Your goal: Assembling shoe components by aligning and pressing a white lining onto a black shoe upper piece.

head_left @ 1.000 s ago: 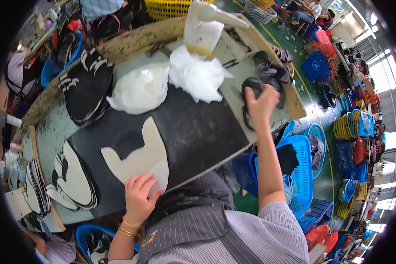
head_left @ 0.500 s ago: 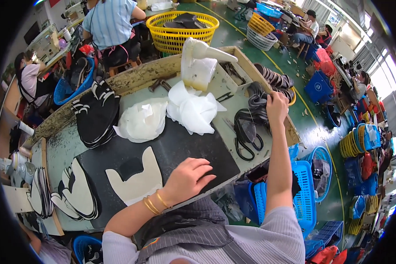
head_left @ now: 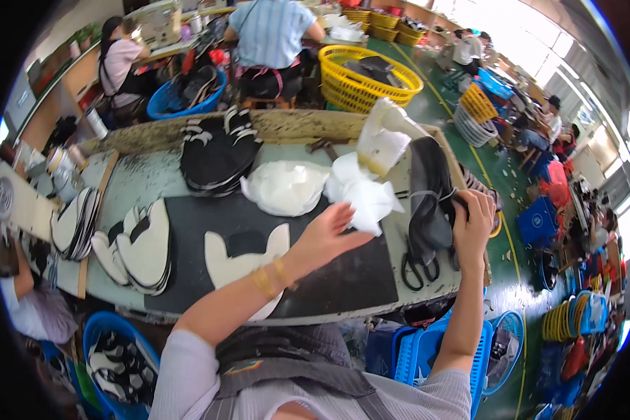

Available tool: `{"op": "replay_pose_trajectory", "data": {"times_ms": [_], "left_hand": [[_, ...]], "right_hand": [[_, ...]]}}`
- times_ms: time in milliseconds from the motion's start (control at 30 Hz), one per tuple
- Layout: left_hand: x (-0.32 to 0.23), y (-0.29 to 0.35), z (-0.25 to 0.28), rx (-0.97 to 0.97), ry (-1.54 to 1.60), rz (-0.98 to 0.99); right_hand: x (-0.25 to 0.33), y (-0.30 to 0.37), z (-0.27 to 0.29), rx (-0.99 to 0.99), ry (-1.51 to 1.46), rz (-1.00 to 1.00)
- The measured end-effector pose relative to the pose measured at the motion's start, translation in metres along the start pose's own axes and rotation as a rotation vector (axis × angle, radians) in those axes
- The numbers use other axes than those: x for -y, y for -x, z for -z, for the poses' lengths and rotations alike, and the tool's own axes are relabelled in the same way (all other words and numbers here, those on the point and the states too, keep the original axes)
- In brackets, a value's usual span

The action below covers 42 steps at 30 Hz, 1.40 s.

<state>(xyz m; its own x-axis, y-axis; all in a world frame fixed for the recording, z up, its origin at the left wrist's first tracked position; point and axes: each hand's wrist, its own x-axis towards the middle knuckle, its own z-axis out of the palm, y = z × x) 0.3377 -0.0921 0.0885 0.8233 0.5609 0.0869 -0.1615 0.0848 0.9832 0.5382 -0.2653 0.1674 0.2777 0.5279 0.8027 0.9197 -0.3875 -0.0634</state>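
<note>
At the right end of the workbench, my right hand [head_left: 474,215] is closed on a bundle of black shoe pieces [head_left: 429,178] bound by a thin pale tie, raised partly upright. Just below it lie black-handled scissors [head_left: 420,271]. My left hand [head_left: 334,236] hovers over the black mat [head_left: 343,280], fingers apart and holding nothing, beside a pile of thin white sheets [head_left: 362,196]. A cream U-shaped piece [head_left: 241,255] lies flat on the mat, partly covered by my left forearm.
Black pieces with white tabs [head_left: 217,157] and a cream rounded stack [head_left: 287,185] sit farther back. More cream-and-black pieces [head_left: 143,245] lie left. A wooden rim [head_left: 287,126] edges the bench. Blue baskets [head_left: 108,322] stand below; co-workers sit beyond.
My right hand has lifted the black bundle off the bench. My left hand has moved right toward the white sheets. The whole view has shifted.
</note>
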Motion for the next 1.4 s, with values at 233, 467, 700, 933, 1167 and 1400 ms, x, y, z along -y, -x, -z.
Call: {"op": "replay_pose_trajectory", "data": {"times_ms": [233, 467, 700, 933, 1167, 1400], "left_hand": [[-0.055, 0.024, 0.009, -0.034, 0.739, 0.134], [-0.035, 0.071, 0.058, -0.541, 0.390, -0.066], [-0.025, 0.087, 0.095, -0.535, 0.430, 0.040], [-0.008, 0.072, 0.171, -0.230, 0.958, 0.057], [0.004, 0.092, 0.153, -0.074, 1.143, 0.424], [-0.010, 0.112, 0.136, -0.139, 1.190, 0.395]], "right_hand": [[0.119, 0.046, -0.005, -0.019, -0.278, 0.270], [0.188, 0.059, -0.052, 0.538, -1.099, -0.063], [0.231, 0.087, -0.066, 0.618, -1.161, -0.090], [0.231, 0.102, -0.005, 0.464, -1.449, -0.144], [0.139, 0.184, 0.025, 0.181, -1.081, -1.122], [0.106, 0.207, 0.052, 1.211, -0.103, -0.195]]}}
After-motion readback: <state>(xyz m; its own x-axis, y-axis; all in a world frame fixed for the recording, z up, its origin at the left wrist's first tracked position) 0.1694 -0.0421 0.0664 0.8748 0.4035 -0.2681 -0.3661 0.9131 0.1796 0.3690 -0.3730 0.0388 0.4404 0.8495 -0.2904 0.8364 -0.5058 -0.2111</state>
